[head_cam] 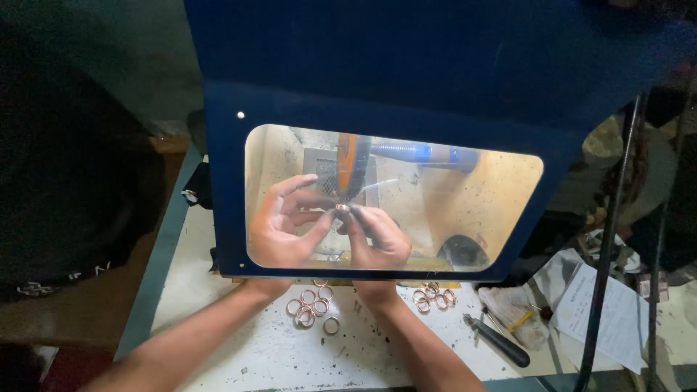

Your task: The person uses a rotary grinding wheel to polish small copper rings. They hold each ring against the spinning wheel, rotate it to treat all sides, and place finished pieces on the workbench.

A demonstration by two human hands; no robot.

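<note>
Seen through the blue guard [406, 65] and its clear window [465, 210]. Left hand [284, 226] with fingers spread wide, thumb and forefinger tips meeting the small ring [341, 208]. Just right of that grip, right hand [376, 234] pinched narrow on the same ring, held under the orange wheel [347, 165]. Below both wrists, loose copper rings [312, 305] on the white bench [276, 356]; further right, more rings [433, 296], then a black-handled tool [501, 343] and papers [617, 319].
</note>
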